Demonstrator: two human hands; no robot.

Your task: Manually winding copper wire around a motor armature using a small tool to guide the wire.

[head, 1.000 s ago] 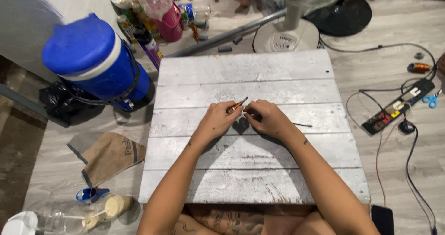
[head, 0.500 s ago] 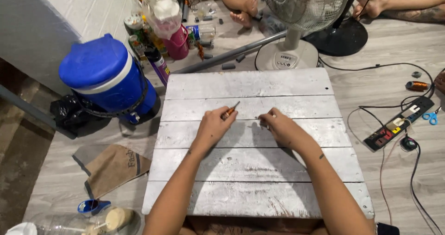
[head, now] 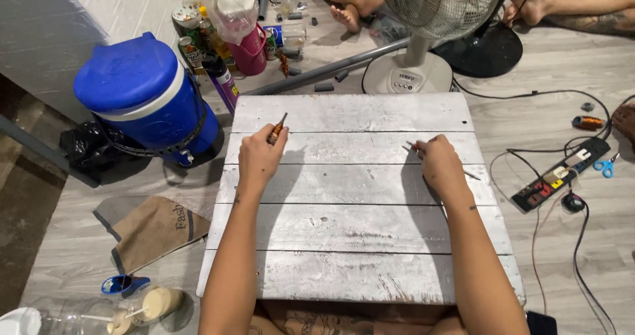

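A low white-painted plank table [head: 357, 242] fills the middle of the view. My left hand [head: 260, 158] rests on its left part, fingers closed on a small orange-brown stick-like piece [head: 276, 130] that points away from me. My right hand [head: 439, 164] lies on the right part of the table and pinches a thin dark rod [head: 463, 171] that runs under the hand, with its ends showing on both sides. The two hands are well apart.
A blue drink cooler [head: 149, 103] stands left of the table, with bottles and a pink jug [head: 250, 52] behind it. A standing fan [head: 423, 17] is at the far edge. A power strip [head: 561, 175], cables and blue scissors [head: 603, 167] lie right. Another person's feet [head: 347, 14] show at the top.
My hands were close together at the table's middle a second ago. They have drawn apart, the left one to the left with the orange-brown piece, the right one to the right with the rod.
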